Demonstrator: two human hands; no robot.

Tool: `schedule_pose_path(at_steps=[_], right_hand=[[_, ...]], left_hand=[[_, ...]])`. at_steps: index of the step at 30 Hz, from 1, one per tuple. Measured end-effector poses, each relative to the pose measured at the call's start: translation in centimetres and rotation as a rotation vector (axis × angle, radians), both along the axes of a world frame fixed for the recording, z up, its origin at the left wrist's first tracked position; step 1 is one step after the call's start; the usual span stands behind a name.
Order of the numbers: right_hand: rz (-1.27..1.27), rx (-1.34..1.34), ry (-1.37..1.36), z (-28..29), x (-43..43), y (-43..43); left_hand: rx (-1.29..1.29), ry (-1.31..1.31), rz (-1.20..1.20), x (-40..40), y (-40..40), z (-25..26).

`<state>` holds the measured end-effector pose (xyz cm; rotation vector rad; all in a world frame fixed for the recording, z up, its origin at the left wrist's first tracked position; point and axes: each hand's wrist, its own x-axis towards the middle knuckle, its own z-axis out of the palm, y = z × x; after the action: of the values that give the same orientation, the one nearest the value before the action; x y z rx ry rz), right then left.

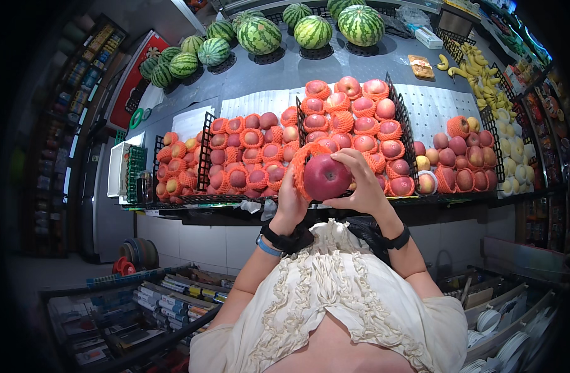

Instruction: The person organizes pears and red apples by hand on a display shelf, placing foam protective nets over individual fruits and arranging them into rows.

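Observation:
A dark red apple (326, 179) is up close before me, its blossom end facing the camera. The fingers and thumb of my right hand (366, 184) grip it from the right side. In my left hand (292, 200) is an orange foam net sleeve (300, 170), which sits around the apple's left and far side. How far the sleeve covers the apple's back is hidden. Behind both hands, apples in orange foam nets (251, 154) are stacked in rows between black plastic mesh dividers (401, 126).
Striped watermelons (259, 36) stand along the back of the grey display table (285, 70). To the right are loose apples (457, 144), bananas (483, 79) and pale fruit in white nets (513, 149). A green crate (136, 172) is at left. Shelves of goods (173, 303) lie behind me.

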<state>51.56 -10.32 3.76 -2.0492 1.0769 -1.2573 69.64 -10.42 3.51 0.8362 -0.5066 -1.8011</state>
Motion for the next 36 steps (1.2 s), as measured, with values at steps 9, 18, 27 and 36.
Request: schedule_pose_path(at_steps=[9,18,27,36], right_hand=[[0.148,-0.177,-0.024,-0.9,-0.2,-0.6],[0.176,0.248,-0.477,-1.2,0.4,-0.6],[0.239,0.611,-0.449,-2.3,-0.5,-1.1],[-0.156,-0.054,-0.085,-2.7,0.3,-1.5]], left_hand=[[-0.134,0.132,-0.283,0.8,-0.3,-0.1],[-0.005,0.462,-0.512,1.2,0.6,-0.9],[-0.034,0.2,-0.409,1.8,0.5,-1.9],[0.106,0.147,-0.335,1.0,0.0,-1.3]])
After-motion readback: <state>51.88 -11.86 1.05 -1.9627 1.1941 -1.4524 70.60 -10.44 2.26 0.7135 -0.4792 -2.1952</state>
